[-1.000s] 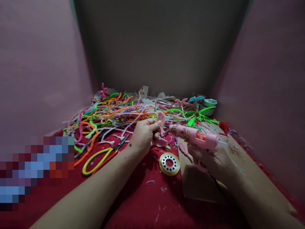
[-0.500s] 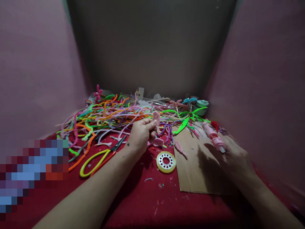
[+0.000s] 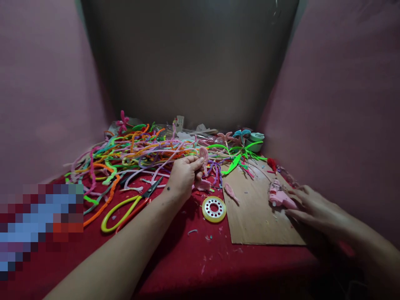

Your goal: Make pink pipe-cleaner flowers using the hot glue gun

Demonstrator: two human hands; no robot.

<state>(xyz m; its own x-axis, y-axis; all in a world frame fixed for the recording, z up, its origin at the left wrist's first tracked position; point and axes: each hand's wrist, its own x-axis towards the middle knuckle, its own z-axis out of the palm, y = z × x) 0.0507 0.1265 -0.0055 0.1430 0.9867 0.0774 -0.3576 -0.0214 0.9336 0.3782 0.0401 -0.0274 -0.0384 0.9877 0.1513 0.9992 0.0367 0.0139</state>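
Observation:
My left hand point(image 3: 184, 177) pinches a pink fuzzy pipe-cleaner petal point(image 3: 203, 155) upright between thumb and fingers. Just under that hand lies another pink petal point(image 3: 204, 185), partly hidden by it. A pink glue gun point(image 3: 281, 197) rests on its side on the thin brown board point(image 3: 250, 225), its nozzle facing toward me. My right hand point(image 3: 309, 206) is at the gun's handle with the fingers apart, not wrapped round it. A third pink petal point(image 3: 231, 193) lies on the board's left edge.
Yellow-and-red-handled scissors point(image 3: 125, 214) lie beside my left forearm. A yellow tape roll point(image 3: 214, 209) sits left of the board. Tangled pipe cleaners point(image 3: 140, 146) spread across the back. Green leaves point(image 3: 234, 164), a blue flower point(image 3: 242, 133) and a pale green container point(image 3: 256, 141) stand back right.
My right hand has lowered the glue gun onto the board, let it go and moved to the right. My left hand still holds the petal. The view has shifted slightly.

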